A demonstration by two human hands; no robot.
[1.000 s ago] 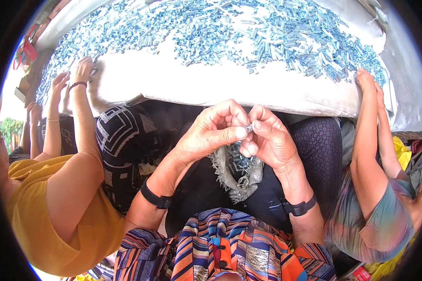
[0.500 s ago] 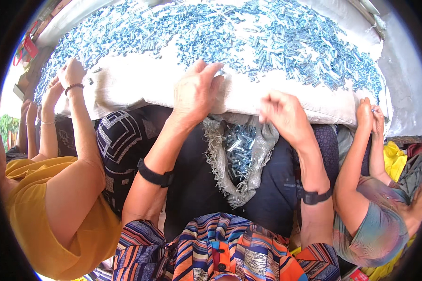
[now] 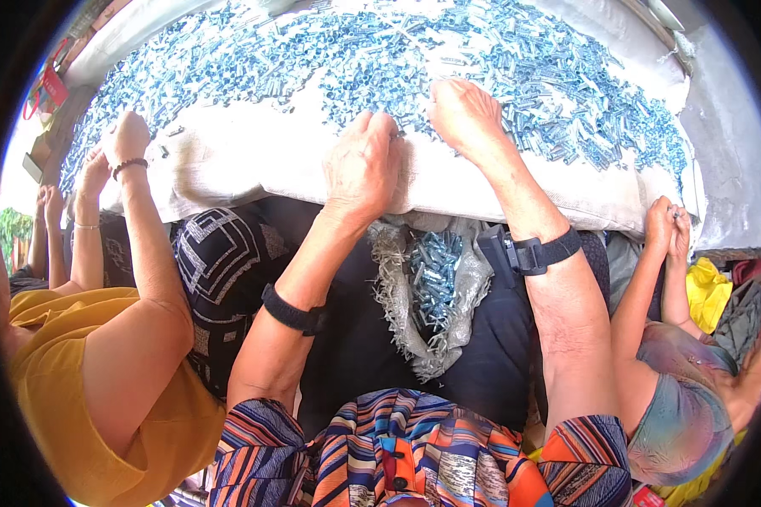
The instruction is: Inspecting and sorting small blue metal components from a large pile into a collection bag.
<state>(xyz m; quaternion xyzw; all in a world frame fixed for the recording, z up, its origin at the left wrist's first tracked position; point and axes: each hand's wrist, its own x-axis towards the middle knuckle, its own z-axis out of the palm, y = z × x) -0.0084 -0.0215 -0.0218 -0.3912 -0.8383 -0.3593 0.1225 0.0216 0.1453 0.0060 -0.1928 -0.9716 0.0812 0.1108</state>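
Observation:
A wide spread of small bluish metal tubes and rods [image 3: 372, 72] lies on a whitish cloth [image 3: 228, 152] in front of me. My left hand [image 3: 364, 165] is closed near the cloth's front edge, with a bit of grey metal showing at its fingertips. Farther forward, my right hand [image 3: 467, 114] reaches over the pile's near edge, its fingers curled down; what they hold, if anything, is hidden. Between my legs, an open grey woven sack [image 3: 457, 338] with a frayed rim holds many metal pieces [image 3: 436, 275] like those on the cloth.
Close on my left a person in a mustard top [image 3: 101, 363] works at the same pile. A person in a multicoloured top [image 3: 681, 397] sits on my right, hands together at the cloth's edge. A yellow bag [image 3: 707, 291] lies beyond that person.
My right hand has moved from above the sack forward to the pile, its fingers now curled. My left hand has shifted slightly right and back. The right-hand person's hands have lowered a little.

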